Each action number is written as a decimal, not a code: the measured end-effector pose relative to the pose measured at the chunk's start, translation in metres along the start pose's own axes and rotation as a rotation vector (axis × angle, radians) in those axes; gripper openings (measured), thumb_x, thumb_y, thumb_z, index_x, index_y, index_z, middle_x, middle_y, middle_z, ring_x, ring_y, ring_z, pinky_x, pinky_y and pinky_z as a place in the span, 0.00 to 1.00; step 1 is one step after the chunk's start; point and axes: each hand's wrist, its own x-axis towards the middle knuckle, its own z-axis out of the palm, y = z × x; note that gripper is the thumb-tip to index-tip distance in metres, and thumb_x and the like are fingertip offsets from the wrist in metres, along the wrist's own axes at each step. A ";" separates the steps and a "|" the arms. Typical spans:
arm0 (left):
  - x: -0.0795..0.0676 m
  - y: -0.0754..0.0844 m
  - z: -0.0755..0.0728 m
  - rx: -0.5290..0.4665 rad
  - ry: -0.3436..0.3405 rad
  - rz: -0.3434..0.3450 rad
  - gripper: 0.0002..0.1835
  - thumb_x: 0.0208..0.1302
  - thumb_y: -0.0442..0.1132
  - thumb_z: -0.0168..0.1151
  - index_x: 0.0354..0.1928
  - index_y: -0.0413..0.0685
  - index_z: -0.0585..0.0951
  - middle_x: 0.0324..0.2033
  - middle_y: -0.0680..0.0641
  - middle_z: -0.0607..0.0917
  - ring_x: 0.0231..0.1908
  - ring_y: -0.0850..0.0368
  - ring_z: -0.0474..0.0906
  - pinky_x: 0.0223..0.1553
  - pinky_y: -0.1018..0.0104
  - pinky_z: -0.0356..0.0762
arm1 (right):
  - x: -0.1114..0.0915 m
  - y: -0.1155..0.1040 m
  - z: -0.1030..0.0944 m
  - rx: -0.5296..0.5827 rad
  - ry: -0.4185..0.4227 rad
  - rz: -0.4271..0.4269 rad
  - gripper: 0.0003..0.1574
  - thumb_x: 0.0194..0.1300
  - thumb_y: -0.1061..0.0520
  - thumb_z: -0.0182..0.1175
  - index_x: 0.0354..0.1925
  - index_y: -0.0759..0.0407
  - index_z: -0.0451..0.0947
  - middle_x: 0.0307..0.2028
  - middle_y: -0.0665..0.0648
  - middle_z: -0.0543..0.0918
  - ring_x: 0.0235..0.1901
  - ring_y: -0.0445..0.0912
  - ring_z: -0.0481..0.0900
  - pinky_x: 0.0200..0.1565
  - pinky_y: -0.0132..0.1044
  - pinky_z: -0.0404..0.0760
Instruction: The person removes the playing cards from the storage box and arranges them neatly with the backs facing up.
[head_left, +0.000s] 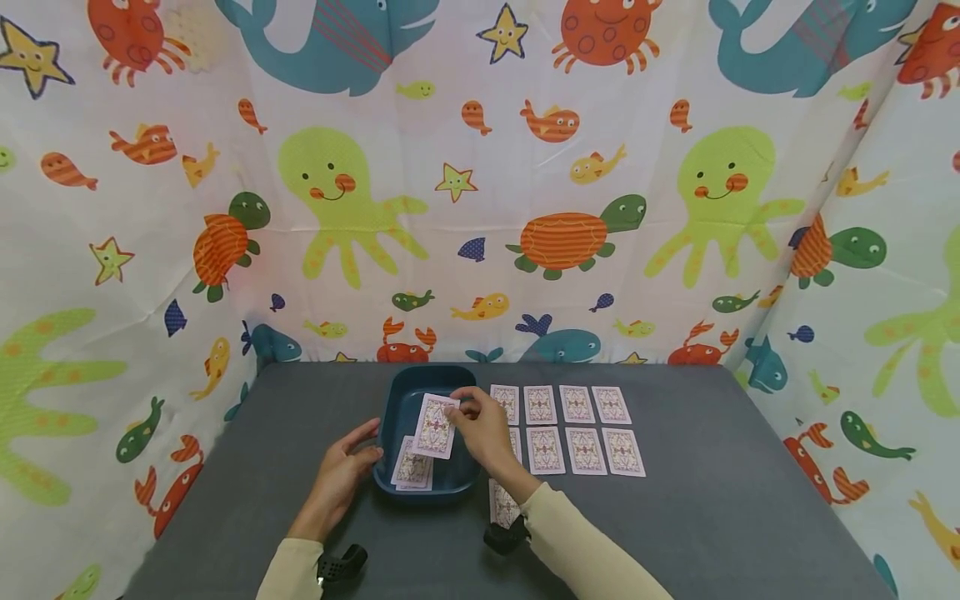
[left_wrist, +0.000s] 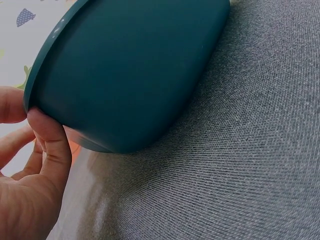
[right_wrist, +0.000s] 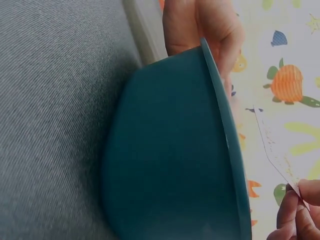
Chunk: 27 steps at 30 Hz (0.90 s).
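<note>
A dark teal plastic bin (head_left: 459, 467) sits on the grey table. At its left side, my left hand (head_left: 337, 479) holds the rim, with thumb and finger meeting at the edge in the left wrist view. My right hand (head_left: 486, 429) pinches a playing card (head_left: 431, 433), patterned back up, by its upper right corner over the bin. The right wrist view shows this card (right_wrist: 274, 152) tilted above the rim, between thumb and fingers. Inside the bin, at the front left, lie overlapping cards (head_left: 408, 468), partly hidden under the held one.
Right of the bin, several cards (head_left: 546, 450) lie back up in rows. A single card (head_left: 501, 504) lies nearer the front, partly covered by my right forearm. A white cloth (head_left: 487, 325) printed with sea animals hangs behind and beside the table.
</note>
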 end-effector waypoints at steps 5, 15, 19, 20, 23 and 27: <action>0.000 -0.001 0.000 -0.004 0.000 -0.003 0.29 0.65 0.30 0.57 0.69 0.51 0.69 0.65 0.43 0.69 0.54 0.48 0.72 0.55 0.60 0.71 | -0.002 0.002 -0.008 0.008 0.010 0.007 0.13 0.65 0.55 0.65 0.48 0.53 0.80 0.28 0.53 0.85 0.27 0.41 0.76 0.31 0.33 0.74; 0.000 0.002 0.002 0.012 0.006 -0.017 0.29 0.66 0.32 0.57 0.69 0.53 0.69 0.66 0.44 0.68 0.56 0.49 0.69 0.58 0.57 0.69 | -0.009 0.003 -0.024 0.019 0.082 0.003 0.14 0.64 0.54 0.66 0.48 0.55 0.81 0.27 0.55 0.83 0.27 0.42 0.74 0.31 0.32 0.73; 0.000 0.002 0.003 0.010 0.006 -0.022 0.29 0.66 0.32 0.57 0.69 0.53 0.69 0.67 0.44 0.68 0.56 0.49 0.69 0.56 0.58 0.69 | -0.013 0.009 -0.033 0.026 0.085 0.009 0.14 0.64 0.54 0.65 0.48 0.54 0.81 0.26 0.55 0.83 0.26 0.43 0.74 0.30 0.32 0.72; 0.000 0.002 0.003 0.012 0.006 -0.023 0.29 0.66 0.32 0.57 0.69 0.54 0.69 0.67 0.44 0.68 0.56 0.49 0.69 0.56 0.59 0.69 | -0.014 0.012 -0.035 0.026 0.088 0.013 0.13 0.64 0.54 0.65 0.48 0.53 0.81 0.26 0.54 0.83 0.26 0.43 0.74 0.30 0.32 0.72; -0.001 0.002 0.002 0.010 0.006 -0.024 0.29 0.66 0.32 0.57 0.69 0.53 0.69 0.66 0.44 0.68 0.57 0.49 0.69 0.56 0.59 0.69 | -0.015 0.021 -0.040 0.018 0.101 0.022 0.14 0.64 0.53 0.66 0.48 0.54 0.81 0.26 0.53 0.83 0.26 0.42 0.74 0.29 0.31 0.72; 0.000 0.002 0.002 0.003 0.006 -0.017 0.29 0.65 0.31 0.56 0.69 0.52 0.69 0.66 0.44 0.68 0.57 0.47 0.69 0.57 0.58 0.69 | -0.017 0.027 -0.048 0.021 0.121 0.030 0.13 0.63 0.55 0.66 0.47 0.54 0.81 0.25 0.54 0.83 0.24 0.41 0.73 0.27 0.31 0.71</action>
